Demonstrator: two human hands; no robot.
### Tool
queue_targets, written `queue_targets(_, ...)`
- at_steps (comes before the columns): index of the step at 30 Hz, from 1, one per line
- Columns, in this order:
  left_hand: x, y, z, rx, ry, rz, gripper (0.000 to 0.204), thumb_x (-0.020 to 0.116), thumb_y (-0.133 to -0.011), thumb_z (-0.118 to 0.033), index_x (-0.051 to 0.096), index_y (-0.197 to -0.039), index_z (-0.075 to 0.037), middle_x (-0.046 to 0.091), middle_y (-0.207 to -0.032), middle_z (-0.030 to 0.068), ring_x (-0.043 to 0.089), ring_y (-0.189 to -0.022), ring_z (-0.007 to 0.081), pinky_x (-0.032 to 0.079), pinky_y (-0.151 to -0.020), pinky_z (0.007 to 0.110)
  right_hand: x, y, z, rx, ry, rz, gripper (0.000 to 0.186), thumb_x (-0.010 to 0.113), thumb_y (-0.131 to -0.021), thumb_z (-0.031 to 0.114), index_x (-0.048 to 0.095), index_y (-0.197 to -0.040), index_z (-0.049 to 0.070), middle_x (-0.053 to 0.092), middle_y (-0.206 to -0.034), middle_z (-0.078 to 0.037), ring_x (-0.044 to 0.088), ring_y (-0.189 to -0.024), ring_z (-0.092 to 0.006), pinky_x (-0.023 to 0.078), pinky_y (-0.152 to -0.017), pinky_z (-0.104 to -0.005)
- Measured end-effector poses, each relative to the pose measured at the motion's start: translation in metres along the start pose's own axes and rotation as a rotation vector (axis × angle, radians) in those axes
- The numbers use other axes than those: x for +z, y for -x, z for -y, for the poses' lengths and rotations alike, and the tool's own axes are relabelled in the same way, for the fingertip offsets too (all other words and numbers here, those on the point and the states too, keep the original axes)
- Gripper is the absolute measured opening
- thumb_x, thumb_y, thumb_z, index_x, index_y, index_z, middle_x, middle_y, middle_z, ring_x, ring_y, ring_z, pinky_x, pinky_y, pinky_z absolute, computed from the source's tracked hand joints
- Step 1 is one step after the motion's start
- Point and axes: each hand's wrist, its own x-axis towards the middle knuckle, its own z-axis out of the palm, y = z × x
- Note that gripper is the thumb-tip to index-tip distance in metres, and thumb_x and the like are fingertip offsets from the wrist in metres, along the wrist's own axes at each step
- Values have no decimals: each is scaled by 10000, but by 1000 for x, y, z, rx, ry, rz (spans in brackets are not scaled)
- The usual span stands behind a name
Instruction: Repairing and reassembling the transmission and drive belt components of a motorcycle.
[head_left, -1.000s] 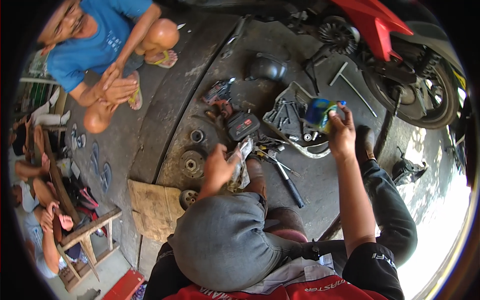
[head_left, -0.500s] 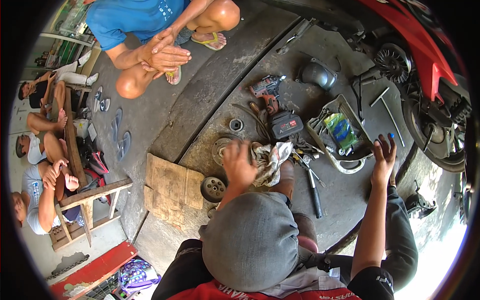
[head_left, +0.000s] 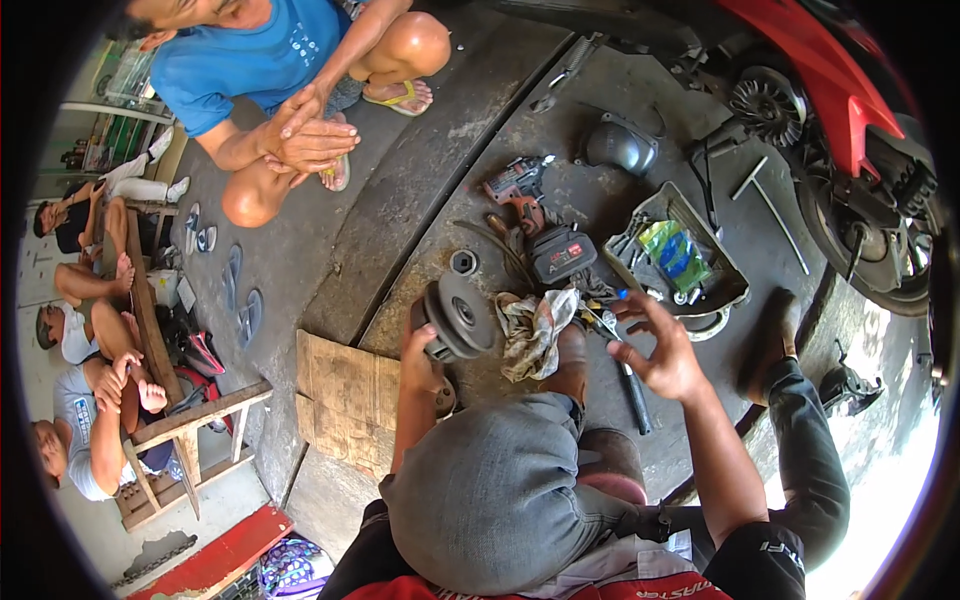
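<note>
Grey metal, round and stepped like stacked discs: this wheel-like part (head_left: 462, 318) is in my left hand (head_left: 420, 360), raised above the floor (head_left: 390, 245) near the upper right corner of the cardboard (head_left: 345, 395). The hand is closed about its left side; most of the fingers are hidden behind it.

My right hand (head_left: 668, 350) is spread, fingers apart and slightly curled, over the floor just off the lower edge of the tray (head_left: 738, 298). Something small and blue shows at a fingertip; I cannot tell what.

Floor: dark, stained, crossed by a straight seam. Between my hands, a crumpled rag (head_left: 540, 330). Beyond it, a cordless power tool (head_left: 530, 215), with a metal ring (head_left: 463, 262) to its left. The tray holds a green-and-blue packet (head_left: 675, 255) and loose metal pieces. Off its upper edge, a dark rounded cover (head_left: 620, 147); off its right edge, a T-handled tool (head_left: 779, 227).

Room: red scooter (head_left: 850, 110) at upper right. Across the seam, a person in a blue shirt (head_left: 255, 70) crouches, palms together. More people sit at far left along a wooden seat (head_left: 200, 425).
</note>
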Motion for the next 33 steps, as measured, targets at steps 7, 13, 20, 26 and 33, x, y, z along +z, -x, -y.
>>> queue_targets(7, 67, 10, -23, 62, 721, 461, 684, 367, -934, -379, 494, -1475, 20, 577, -1449, 191, 573, -1327, 332, 467, -1128, 491, 17, -12, 80, -330, 198, -8, 666, 884, -778, 309, 651, -1356, 75, 509, -1436, -224, 490, -1317, -417, 408, -1110, -524)
queue_targets(13, 124, 28, -65, 121, 434, 561, 985, 641, -876, -530, 229, -1602, -8, 384, -1603, 189, 452, -1447, 324, 378, -1202, 480, 11, -11, 104, -347, 606, -109, 820, 763, -800, 653, 605, -1460, 192, 351, -1556, -268, 338, -1393, -487, 308, -1157, -589)
queue_targets(20, 162, 38, -96, 254, 329, 467, 1130, 769, -720, -458, 176, -1582, -32, 452, -1499, 171, 498, -1390, 305, 428, -1167, 442, 26, 0, 94, -285, 739, -166, 1007, 460, -802, 927, 544, -1520, 227, 225, -1650, -279, 242, -1463, -496, 168, -1168, -646)
queue_targets(26, 156, 36, -95, 360, 192, 434, 1122, 727, -721, -502, 185, -1579, -26, 442, -1502, 192, 494, -1387, 319, 432, -1150, 434, 37, 0, 94, -239, 761, -174, 1027, 367, -800, 963, 529, -1534, 262, 211, -1687, -214, 161, -1525, -453, 55, -1195, -645)
queue_targets(33, 155, 38, -96, 349, 154, 373, 1102, 697, -690, -417, 184, -1582, -24, 444, -1505, 173, 475, -1399, 308, 410, -1165, 439, 52, -3, 98, -199, 794, -163, 1067, 362, -777, 975, 496, -1556, 258, 203, -1698, -183, 108, -1562, -430, 4, -1196, -659)
